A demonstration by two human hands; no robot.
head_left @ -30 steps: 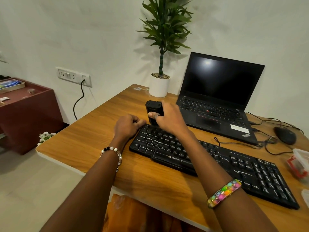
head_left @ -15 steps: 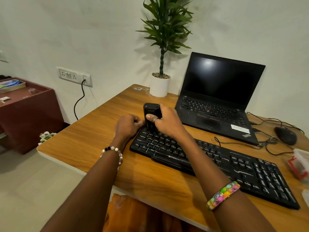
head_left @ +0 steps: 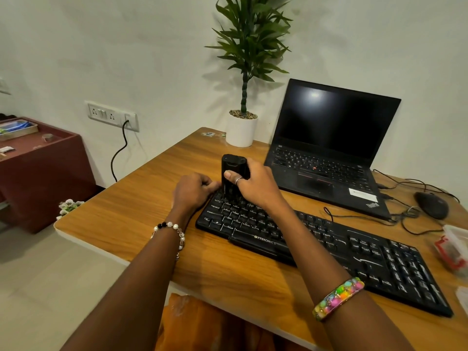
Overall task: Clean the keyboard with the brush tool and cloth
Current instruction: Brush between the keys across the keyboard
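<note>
A long black keyboard [head_left: 329, 249] lies diagonally on the wooden desk [head_left: 131, 214]. My right hand [head_left: 255, 188] grips a black brush tool [head_left: 233, 171] held upright, its lower end down on the keys at the keyboard's far left corner. My left hand [head_left: 192, 191] is curled into a fist at that same corner, pressing against the keyboard's edge; I cannot see anything inside it. No cloth shows in view.
An open black laptop [head_left: 326, 158] stands behind the keyboard, with a potted plant [head_left: 241, 130] to its left. A black mouse [head_left: 431, 205] and loose cables lie at the right, near a clear plastic box [head_left: 454, 245]. A maroon cabinet [head_left: 38, 171] stands left of the desk.
The brush tool in my right hand has slid a little leftward and down along the top-left keys. My left hand has stayed at the keyboard's corner.
</note>
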